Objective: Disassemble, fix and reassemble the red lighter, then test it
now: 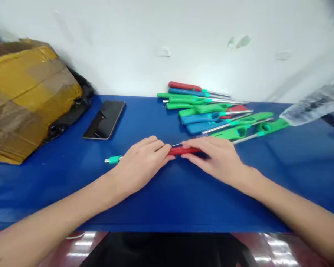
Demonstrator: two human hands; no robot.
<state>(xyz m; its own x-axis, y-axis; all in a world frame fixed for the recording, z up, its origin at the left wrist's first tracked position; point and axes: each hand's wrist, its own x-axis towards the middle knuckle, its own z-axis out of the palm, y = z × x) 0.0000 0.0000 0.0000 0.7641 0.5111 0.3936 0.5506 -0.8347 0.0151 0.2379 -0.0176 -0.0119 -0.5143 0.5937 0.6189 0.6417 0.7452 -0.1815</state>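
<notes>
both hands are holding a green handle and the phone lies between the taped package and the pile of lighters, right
The handle that the left hand and right hand hold is red, as the head view shows; the phone does lie between the taped package and the pile of lighters.

The blue-covered desk (161,207) is open along the middle of its front edge; a lane runs back between the flat black phone (105,120) and a heap of coloured plastic-handled tools with metal stems (203,118). A bulky brown-and-yellow taped parcel (30,96) blocks the left side, a clear plastic bag (311,107) the back right.
</notes>
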